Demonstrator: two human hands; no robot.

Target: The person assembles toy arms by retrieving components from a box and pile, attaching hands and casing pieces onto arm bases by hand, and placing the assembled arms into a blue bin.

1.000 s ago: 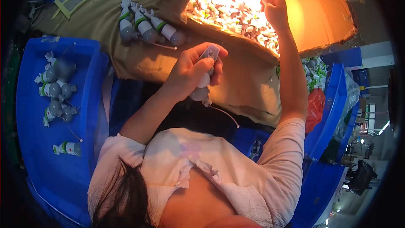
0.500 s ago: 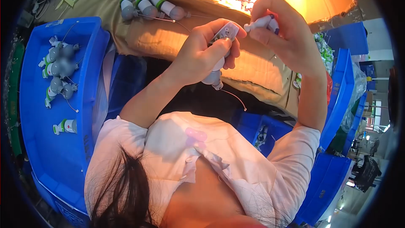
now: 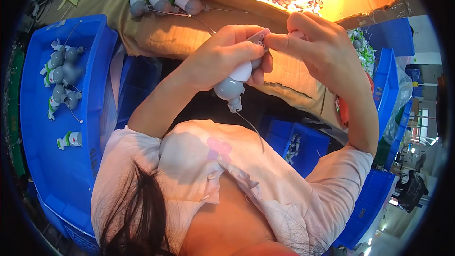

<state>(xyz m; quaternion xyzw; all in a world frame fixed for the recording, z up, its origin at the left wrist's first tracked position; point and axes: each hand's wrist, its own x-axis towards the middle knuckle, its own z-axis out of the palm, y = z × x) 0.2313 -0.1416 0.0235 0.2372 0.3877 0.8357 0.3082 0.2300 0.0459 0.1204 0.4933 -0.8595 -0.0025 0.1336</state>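
My left hand (image 3: 230,57) is closed around a white-and-grey plastic assembly (image 3: 229,87). Its grey ball end and a thin wire hang down below my fingers. At the top of my grip, a pale flat end with small holes (image 3: 260,38) shows beside the thumb. My right hand (image 3: 315,42) is pinched, its fingertips touching that end. A small pale piece (image 3: 297,35) shows partly between the right fingers; the rest is hidden. Beyond my left hand, several similar white-and-grey assemblies (image 3: 161,4) with green bands lie on the cloth-covered surface.
A blue tray (image 3: 35,170) on the left holds several similar assemblies. A brightly lit cardboard box (image 3: 365,0) at the back holds many small parts. Blue bins (image 3: 310,144) stand at the right, near a pile of green-and-white pieces (image 3: 364,57).
My right hand has moved left and down, bringing its fingertips onto the assembly's end. The small white piece it held is now mostly covered. The assembly's grey ball end shows more.
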